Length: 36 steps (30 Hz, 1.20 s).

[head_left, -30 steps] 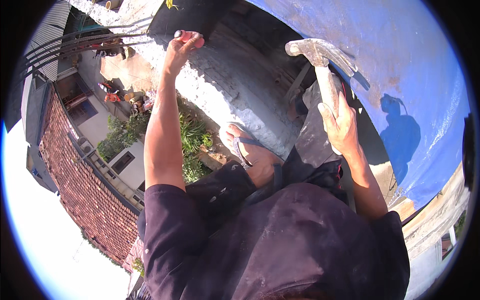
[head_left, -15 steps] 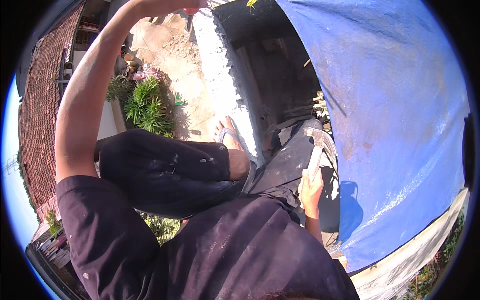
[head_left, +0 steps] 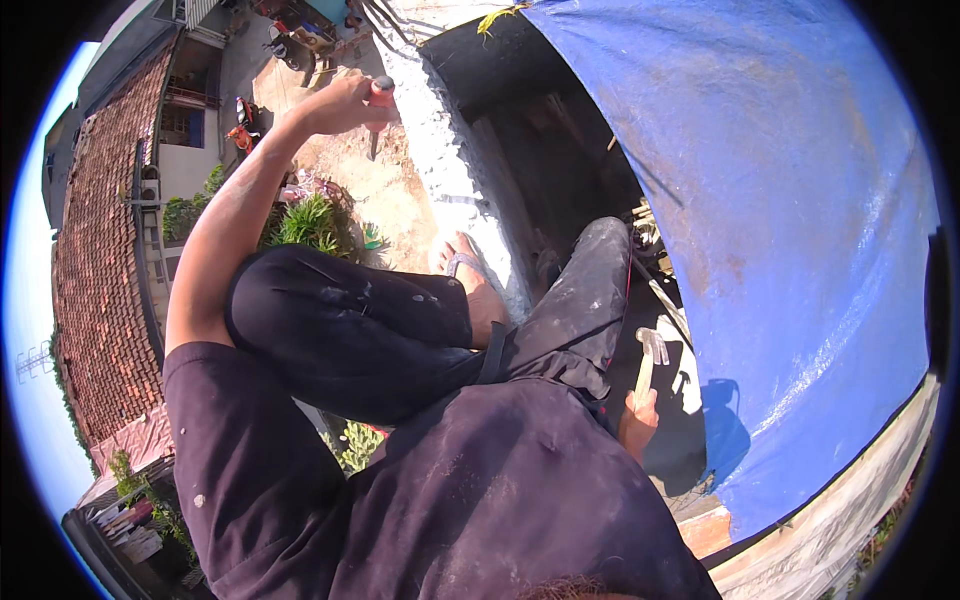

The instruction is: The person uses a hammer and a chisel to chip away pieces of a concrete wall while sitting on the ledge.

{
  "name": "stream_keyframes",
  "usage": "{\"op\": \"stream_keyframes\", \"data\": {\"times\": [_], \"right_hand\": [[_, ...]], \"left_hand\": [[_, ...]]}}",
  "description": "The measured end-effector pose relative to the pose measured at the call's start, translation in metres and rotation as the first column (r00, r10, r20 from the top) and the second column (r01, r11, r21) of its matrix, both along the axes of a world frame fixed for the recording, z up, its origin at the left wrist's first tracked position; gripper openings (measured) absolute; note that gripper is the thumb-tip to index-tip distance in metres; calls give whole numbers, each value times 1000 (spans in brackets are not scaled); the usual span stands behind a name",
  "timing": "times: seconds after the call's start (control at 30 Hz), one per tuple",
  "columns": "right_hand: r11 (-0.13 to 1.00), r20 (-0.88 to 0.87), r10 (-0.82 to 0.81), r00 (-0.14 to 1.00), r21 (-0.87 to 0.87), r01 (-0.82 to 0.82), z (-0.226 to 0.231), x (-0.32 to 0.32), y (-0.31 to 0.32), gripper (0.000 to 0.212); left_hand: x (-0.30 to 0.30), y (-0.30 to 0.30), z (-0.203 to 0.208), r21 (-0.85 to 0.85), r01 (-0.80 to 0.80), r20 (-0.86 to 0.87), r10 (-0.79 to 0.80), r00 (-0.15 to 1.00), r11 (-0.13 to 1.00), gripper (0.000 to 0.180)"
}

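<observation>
My left hand (head_left: 340,103), its arm stretched far forward, is closed round the red handle of a chisel (head_left: 381,96). The chisel's dark blade points down, a little left of the rough white top of a wall (head_left: 440,150). Low on the right, my right hand (head_left: 638,422) grips a claw hammer (head_left: 645,372) by its pale handle, head upward. The hammer is beside my right thigh, well away from the chisel. A sandalled foot (head_left: 470,270) of mine rests on the wall top.
A large blue tarp (head_left: 800,230) hangs along the right. Between it and the wall is a dark, deep opening (head_left: 540,140). Down on the left are a sandy yard (head_left: 380,190), green plants (head_left: 308,222), parked motorbikes (head_left: 290,50) and a tiled roof (head_left: 110,260).
My left hand has come back from the upper edge, bringing the chisel fully into view. My right hand has lowered the hammer, moving down and slightly right.
</observation>
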State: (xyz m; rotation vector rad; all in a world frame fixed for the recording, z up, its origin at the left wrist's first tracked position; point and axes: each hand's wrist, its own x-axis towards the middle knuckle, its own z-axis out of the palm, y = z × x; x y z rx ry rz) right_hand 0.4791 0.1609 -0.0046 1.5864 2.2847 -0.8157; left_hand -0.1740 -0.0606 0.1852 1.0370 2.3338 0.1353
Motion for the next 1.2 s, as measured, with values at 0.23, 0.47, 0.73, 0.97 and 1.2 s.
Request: {"op": "stream_keyframes", "data": {"times": [0.23, 0.47, 0.73, 0.97, 1.2], "right_hand": [[994, 254, -6, 967, -102, 33, -63, 140, -70, 42], [959, 308, -109, 945, -219, 182, -61, 139, -103, 49], [927, 293, -193, 936, -259, 272, -60, 130, -123, 46], [848, 135, -443, 887, -257, 463, -41, 137, -158, 43], [696, 93, -698, 710, -144, 703, -5, 103, -171, 36]], "left_hand": [[-1, 27, 0, 191, -45, 63, 33, 997, 981, 36], [9, 36, 18, 1, 22, -33, -22, 999, 1000, 32], [8, 21, 28, 25, 22, -135, -19, 991, 999, 34], [34, 41, 39, 14, -83, -72, 84, 994, 996, 38], [61, 68, 32, 201, 60, 50, -71, 996, 978, 28]]}}
